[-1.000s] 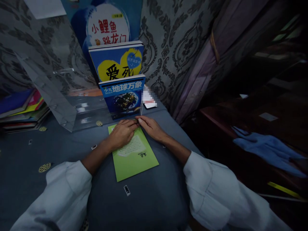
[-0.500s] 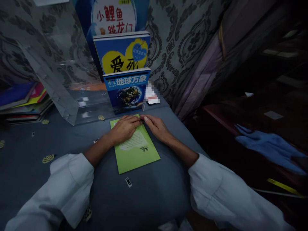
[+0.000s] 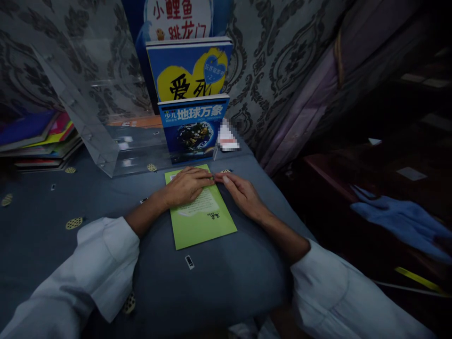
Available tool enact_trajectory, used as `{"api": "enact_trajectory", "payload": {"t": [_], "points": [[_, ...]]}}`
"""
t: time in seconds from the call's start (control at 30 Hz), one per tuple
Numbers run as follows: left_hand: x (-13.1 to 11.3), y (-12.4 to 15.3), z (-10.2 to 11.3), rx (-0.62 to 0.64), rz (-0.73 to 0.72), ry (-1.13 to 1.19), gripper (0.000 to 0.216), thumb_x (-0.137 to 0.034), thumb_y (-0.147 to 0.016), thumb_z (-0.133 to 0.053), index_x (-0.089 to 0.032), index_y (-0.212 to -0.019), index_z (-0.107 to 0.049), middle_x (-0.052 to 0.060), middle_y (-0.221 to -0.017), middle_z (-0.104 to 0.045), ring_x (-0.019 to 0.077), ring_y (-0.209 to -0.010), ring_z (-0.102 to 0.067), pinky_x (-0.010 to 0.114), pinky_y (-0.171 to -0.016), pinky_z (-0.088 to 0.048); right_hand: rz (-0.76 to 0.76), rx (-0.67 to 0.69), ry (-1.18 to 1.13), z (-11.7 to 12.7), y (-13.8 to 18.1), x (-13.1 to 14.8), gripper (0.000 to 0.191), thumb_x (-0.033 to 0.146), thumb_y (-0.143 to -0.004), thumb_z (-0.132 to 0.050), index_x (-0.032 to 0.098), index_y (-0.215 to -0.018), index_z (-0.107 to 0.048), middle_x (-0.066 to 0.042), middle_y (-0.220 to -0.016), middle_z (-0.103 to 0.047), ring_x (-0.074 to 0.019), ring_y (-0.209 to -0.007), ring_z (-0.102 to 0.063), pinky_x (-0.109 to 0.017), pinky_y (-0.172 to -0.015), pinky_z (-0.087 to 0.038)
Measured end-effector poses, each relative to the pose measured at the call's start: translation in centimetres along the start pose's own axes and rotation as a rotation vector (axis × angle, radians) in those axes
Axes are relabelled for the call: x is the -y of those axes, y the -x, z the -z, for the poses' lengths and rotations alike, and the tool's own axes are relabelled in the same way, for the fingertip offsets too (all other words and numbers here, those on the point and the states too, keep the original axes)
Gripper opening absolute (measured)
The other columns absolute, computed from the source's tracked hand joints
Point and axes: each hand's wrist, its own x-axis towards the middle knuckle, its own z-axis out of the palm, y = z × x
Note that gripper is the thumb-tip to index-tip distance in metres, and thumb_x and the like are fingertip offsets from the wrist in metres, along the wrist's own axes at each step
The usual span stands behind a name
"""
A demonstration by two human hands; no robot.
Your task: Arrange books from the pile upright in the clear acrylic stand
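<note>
The green booklet (image 3: 203, 230) lies on the blue cloth (image 3: 226, 287), its upper part under the left hand (image 3: 185, 186), palm down, unclenched; the right hand (image 3: 243, 194) is at the booklet's right edge, whether pinching I cannot tell; an Earth-cover book (image 3: 194, 134) stands just beyond

Dim light leaves the right side near-black, the clear stand (image 3: 86, 125) glinting.

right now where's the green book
In the head view, the green book lies just left of centre on the cloth, partly under the left hand, in front of the globe book.
</note>
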Motion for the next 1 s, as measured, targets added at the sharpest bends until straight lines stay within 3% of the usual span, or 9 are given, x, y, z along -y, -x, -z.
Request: {"api": "enact_trajectory", "payload": {"t": [0.3, 0.47, 0.7, 1.0], "points": [[0.0, 0.1, -0.3, -0.026, -0.032, -0.029, 0.041, -0.01, -0.095, -0.047, -0.02, -0.13, -0.065, 0.01, -0.133, -0.067, 0.0255, -0.13, -0.058, 0.044, -0.107, -0.045, -0.006, -0.009, 0.033, 0.4, -0.4, 0.1, 0.06, 0.068, -0.099, -0.04, 0.023, -0.119, -0.075, -0.009, -0.113, -0.078, -0.0303, -0.115, -0.07, -0.046, -0.101, -0.053], [0.1, 0.1, -0.3, -0.024, -0.097, -0.02, 0.041, -0.009, -0.097, -0.041, -0.017, -0.13, -0.064, 0.01, -0.132, -0.069, 0.0251, -0.128, -0.06, 0.044, -0.107, -0.047, -0.017, -0.009, 0.039, 0.6, -0.5, -0.1, 0.058, 0.064, -0.101, -0.04, 0.021, -0.116, -0.076, -0.009, -0.105, -0.08, -0.0294, -0.114, -0.07, -0.044, -0.101, -0.054], [-0.8, -0.1, -0.3, -0.042, -0.081, -0.031, 0.036, -0.012, -0.099, -0.042, -0.015, -0.127, -0.064, 0.014, -0.128, -0.069, 0.0261, -0.126, -0.061, 0.046, -0.106, -0.048, -0.003, -0.016, 0.038, 0.6, -0.5, 0.0, 0.051, 0.058, -0.102, -0.042, 0.021, -0.111, -0.077, -0.008, -0.106, -0.08, -0.0282, -0.11, -0.072, -0.042, -0.096, -0.056], [-2.5, 1.0, -1.1, -0.022, -0.015, -0.043, 0.037, -0.032, -0.107, -0.04, -0.019, -0.136, -0.06, 0.012, -0.142, -0.06, 0.0301, -0.141, -0.048, 0.053, -0.114, -0.04, -0.033, -0.005, 0.05, 0.8, -0.2, 0.4, 0.054, 0.059, -0.102, -0.04, 0.019, -0.102, -0.077, -0.01, -0.102, -0.08, -0.0275, -0.103, -0.074, -0.041, -0.093, -0.056]]}}
